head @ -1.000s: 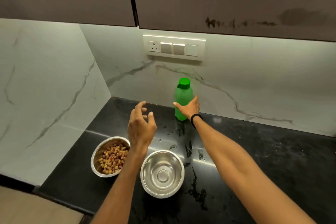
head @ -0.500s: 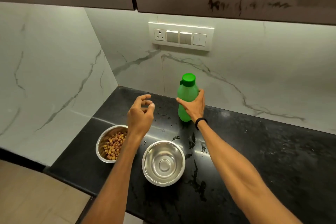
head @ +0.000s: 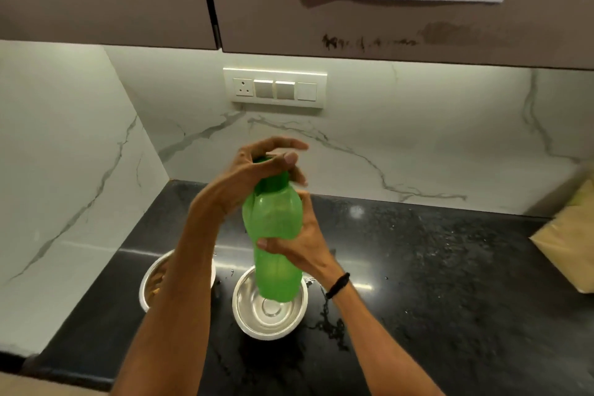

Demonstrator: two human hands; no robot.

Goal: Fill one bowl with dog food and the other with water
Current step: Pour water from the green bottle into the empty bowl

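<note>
A green plastic bottle (head: 276,244) with a darker green cap is held upright in the air above the empty steel bowl (head: 270,315). My right hand (head: 305,244) grips the bottle's middle. My left hand (head: 257,170) grips the cap from above and from the left, hiding most of it. A second steel bowl (head: 154,280) with brown dog food stands to the left, mostly hidden behind my left forearm.
Both bowls stand on a black stone counter (head: 450,283) with wet splashes near its front left corner. A yellowish bag (head: 569,241) lies at the right edge. White marble walls close the back and left; a switch panel (head: 274,88) and cabinets are above.
My right hand has lifted the bottle off the counter and brought it nearer, over the empty bowl. My left hand has moved onto the cap. The view has tilted up.
</note>
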